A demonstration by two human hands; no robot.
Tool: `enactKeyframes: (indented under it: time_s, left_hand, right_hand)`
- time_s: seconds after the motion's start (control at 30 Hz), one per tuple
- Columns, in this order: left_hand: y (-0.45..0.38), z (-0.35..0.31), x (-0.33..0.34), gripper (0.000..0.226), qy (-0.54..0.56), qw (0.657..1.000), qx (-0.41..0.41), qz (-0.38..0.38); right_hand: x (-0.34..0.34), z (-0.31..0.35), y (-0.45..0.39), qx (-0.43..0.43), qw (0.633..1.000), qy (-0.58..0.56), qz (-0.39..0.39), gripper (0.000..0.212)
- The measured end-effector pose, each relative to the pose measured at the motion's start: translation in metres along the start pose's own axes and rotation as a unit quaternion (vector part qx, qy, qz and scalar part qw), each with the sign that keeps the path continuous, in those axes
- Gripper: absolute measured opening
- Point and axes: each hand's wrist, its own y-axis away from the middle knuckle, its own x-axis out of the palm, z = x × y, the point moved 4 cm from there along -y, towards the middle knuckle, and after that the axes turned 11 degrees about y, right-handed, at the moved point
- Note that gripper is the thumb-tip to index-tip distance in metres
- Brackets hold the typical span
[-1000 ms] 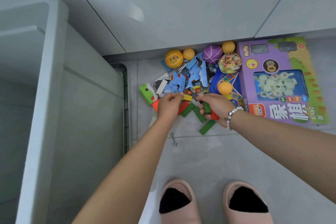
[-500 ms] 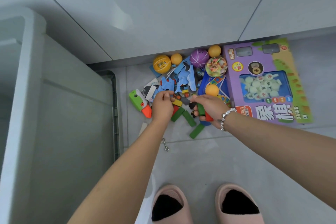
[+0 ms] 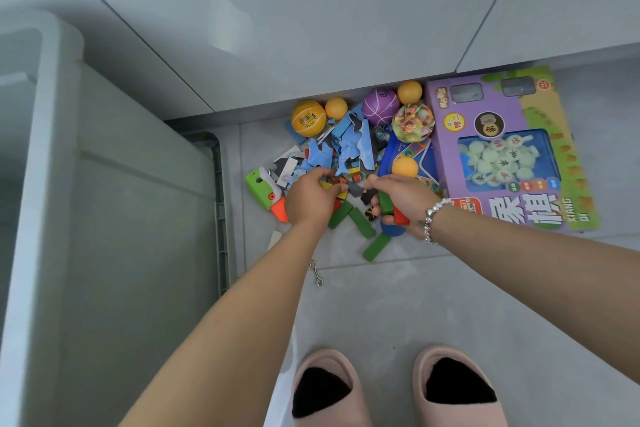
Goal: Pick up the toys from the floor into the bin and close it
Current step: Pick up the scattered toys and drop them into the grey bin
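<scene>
**Both hands deep in the toy pile beside the bin**

Compared with half a second ago, both hands have barely shifted: they remain low over the heap of toys on the grey tiled floor (image 3: 433, 305). The left hand (image 3: 310, 199) curls its fingers around small pieces at the pile's middle, just beside the yellow wooden block (image 3: 327, 185). The right hand (image 3: 398, 196), a beaded bracelet (image 3: 433, 218) at its wrist, grips a green wooden block (image 3: 385, 202) together with a red block (image 3: 401, 217). More green blocks (image 3: 362, 222) lie on the floor between and below the hands. Blue foam puzzle pieces (image 3: 356, 146) and the balls lie just beyond the fingers. The tall grey plastic bin (image 3: 131, 236) stands open at the left, near the left forearm.
</scene>
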Motion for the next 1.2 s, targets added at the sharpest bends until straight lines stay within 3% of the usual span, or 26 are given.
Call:
enactKeyframes:
  time_s: [0.27, 0.4, 0.5, 0.6, 0.67, 0.83, 0.93, 1.1, 1.2]
  left_hand:
    - [0.001, 0.002, 0.008, 0.014, -0.010, 0.998, -0.001, 0.059]
    - [0.010, 0.005, 0.007, 0.014, 0.123, 0.989, -0.002, 0.083]
    - [0.016, 0.013, 0.004, 0.011, 0.235, 0.961, -0.091, 0.114]
    - [0.019, 0.022, 0.006, 0.009, 0.339, 0.917, -0.179, 0.112]
    - [0.022, 0.025, 0.006, 0.006, 0.360, 0.904, -0.197, 0.117]
    - [0.028, 0.026, 0.001, 0.024, 0.307, 0.934, -0.144, 0.110]
    - [0.030, 0.032, 0.000, 0.027, 0.299, 0.942, -0.120, 0.093]
    - [0.033, 0.035, -0.001, 0.033, 0.324, 0.932, -0.135, 0.085]
    - [0.033, 0.036, -0.002, 0.034, 0.326, 0.932, -0.136, 0.084]
  right_hand:
    - [0.000, -0.001, 0.000, 0.004, 1.000, 0.014, 0.002, 0.023]
    - [-0.001, -0.001, 0.001, -0.013, 0.999, 0.042, -0.024, 0.022]
    - [-0.005, -0.003, 0.000, -0.044, 0.988, 0.137, -0.061, 0.019]
    - [-0.003, -0.004, -0.001, -0.100, 0.957, 0.252, -0.100, 0.015]
    - [0.004, -0.003, -0.002, -0.134, 0.935, 0.308, -0.114, 0.018]
    - [0.017, 0.006, -0.010, -0.144, 0.885, 0.432, -0.097, 0.029]
    - [0.022, 0.007, -0.014, -0.133, 0.858, 0.487, -0.096, 0.023]
    - [0.029, 0.010, -0.022, -0.120, 0.798, 0.580, -0.111, 0.023]
    - [0.029, 0.010, -0.028, -0.107, 0.788, 0.596, -0.110, 0.032]
